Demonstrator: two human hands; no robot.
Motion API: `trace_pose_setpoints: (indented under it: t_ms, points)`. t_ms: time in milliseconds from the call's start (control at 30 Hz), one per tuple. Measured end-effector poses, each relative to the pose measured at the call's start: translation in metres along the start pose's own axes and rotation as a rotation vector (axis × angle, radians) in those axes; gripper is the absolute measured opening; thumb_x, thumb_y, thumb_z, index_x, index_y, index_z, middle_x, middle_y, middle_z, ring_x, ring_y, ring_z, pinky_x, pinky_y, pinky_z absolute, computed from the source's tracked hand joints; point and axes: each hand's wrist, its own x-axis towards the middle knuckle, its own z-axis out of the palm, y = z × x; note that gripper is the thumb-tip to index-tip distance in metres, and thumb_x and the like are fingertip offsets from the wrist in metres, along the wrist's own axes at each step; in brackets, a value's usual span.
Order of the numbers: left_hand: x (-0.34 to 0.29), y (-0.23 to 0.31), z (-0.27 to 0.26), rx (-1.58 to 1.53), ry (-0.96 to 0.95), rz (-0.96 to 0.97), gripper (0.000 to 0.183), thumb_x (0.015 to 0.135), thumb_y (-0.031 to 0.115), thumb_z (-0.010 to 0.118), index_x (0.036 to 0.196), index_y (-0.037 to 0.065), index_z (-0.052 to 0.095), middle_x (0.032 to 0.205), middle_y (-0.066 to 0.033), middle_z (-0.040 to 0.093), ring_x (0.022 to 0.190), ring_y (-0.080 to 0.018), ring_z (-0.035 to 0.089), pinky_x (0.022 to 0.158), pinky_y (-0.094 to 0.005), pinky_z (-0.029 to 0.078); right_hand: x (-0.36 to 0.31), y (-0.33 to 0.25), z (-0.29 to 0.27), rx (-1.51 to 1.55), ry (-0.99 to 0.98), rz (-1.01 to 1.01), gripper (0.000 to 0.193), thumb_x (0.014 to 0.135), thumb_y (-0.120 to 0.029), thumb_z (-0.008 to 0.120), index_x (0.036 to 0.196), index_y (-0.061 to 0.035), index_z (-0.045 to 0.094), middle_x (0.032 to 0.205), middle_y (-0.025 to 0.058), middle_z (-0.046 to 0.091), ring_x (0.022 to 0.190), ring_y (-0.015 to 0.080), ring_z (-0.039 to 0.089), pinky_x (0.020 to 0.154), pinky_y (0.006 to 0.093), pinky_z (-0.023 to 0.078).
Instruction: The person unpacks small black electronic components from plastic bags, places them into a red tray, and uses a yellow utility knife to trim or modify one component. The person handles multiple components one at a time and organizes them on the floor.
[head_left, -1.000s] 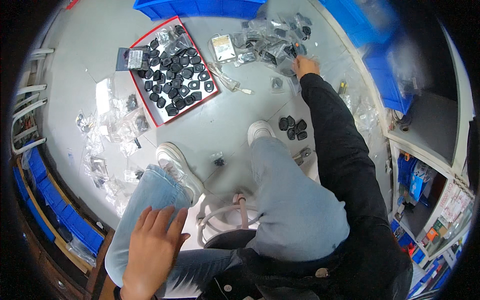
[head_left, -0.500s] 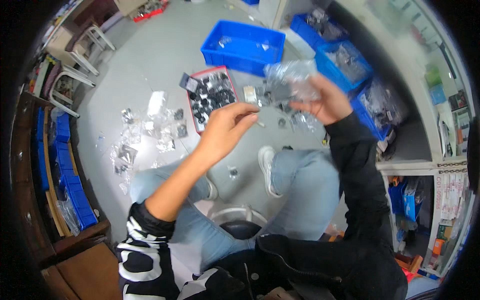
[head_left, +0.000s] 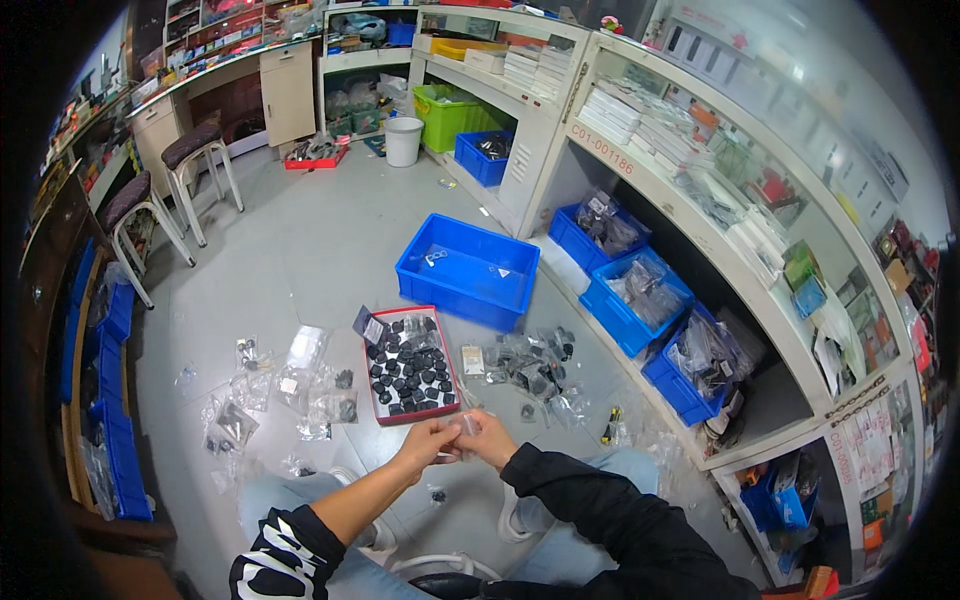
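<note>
My left hand [head_left: 427,445] and my right hand [head_left: 486,440] meet just in front of a red-rimmed box [head_left: 455,385]. Their fingers pinch a small piece of clear plastic [head_left: 468,424], which looks like a bag; most of it is hidden by the fingers. Inside the box lie several small black parts [head_left: 407,372], with a dark packet [head_left: 371,327] at its far left corner. Right of the box, a heap of clear bags with dark parts [head_left: 535,370] spreads over the floor. More clear plastic bags [head_left: 310,388] are scattered to the left.
Beyond the box stands a blue bin [head_left: 465,305] with a few scraps in it. Blue bins full of bagged parts [head_left: 640,290] line the cabinet [head_left: 690,195] on the right. Two stools [head_left: 195,150] are at the far left. My knees flank my hands.
The view has tilted up, showing more of the room. My right hand, which held a clear plastic bag out to the right, has come in to meet my left hand.
</note>
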Motion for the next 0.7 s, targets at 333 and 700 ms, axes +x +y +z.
trace_pose_setpoints:
  t_ms: [333, 700]
  points:
    - [-0.003, 0.009, -0.007, -0.18, 0.073, 0.17, 0.02, 0.084, 0.015, 0.056, 0.1, 0.001, 0.058, 0.096, -0.0066, 0.06, 0.083, -0.0135, 0.059, 0.071, -0.0261, 0.049, -0.004, -0.024, 0.011, 0.256, -0.094, -0.009, 0.036, 0.08, -0.005, 0.06, 0.115, -0.0004, 0.05, 0.104, 0.0063, 0.059, 0.094, 0.0132, 0.056, 0.08, 0.0274, 0.047]
    - [-0.013, -0.006, -0.032, -0.241, 0.091, -0.032, 0.022, 0.083, 0.019, 0.06, 0.098, 0.003, 0.061, 0.091, -0.0032, 0.062, 0.08, -0.0078, 0.057, 0.071, -0.0225, 0.047, 0.002, -0.016, 0.009, 0.196, -0.184, 0.432, 0.02, 0.086, -0.013, 0.056, 0.102, -0.0013, 0.053, 0.091, 0.0059, 0.06, 0.085, 0.0132, 0.059, 0.076, 0.0296, 0.052]
